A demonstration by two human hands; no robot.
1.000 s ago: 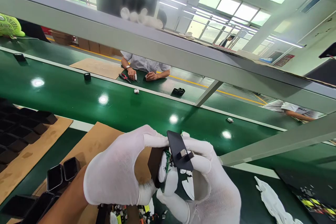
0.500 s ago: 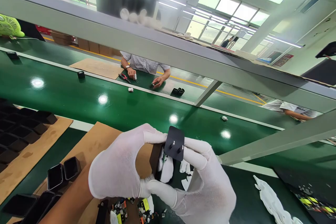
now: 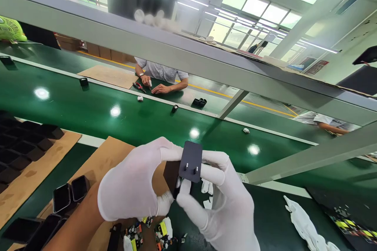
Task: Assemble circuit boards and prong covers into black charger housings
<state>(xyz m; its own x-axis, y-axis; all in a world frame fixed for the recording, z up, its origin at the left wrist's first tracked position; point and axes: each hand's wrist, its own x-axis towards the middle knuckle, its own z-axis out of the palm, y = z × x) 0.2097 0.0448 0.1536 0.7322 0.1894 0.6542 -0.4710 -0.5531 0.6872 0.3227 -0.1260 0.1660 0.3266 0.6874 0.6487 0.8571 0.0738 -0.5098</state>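
Note:
My left hand, in a white glove, grips a black charger case from its left side, thumb below and fingers above. Its open end faces right. In my gloved right hand is a black plug cover plate with two metal pins, held between fingers and thumb. The plate stands tilted over the case's open end, and its lower edge is close to the case; whether they touch along the far side is hidden. My right thumb presses just under the plate. Only a sliver of white shows inside the case.
Several black cases stand on cardboard at left. Circuit boards lie below my hands, and a white glove lies to the right. Beyond runs a green conveyor with small parts. A person's hands work across it. A metal post slants at right.
The cover plate has moved left and down over the case opening, hiding most of the white inside. Parts on the conveyor have shifted left, and another small black part has appeared there.

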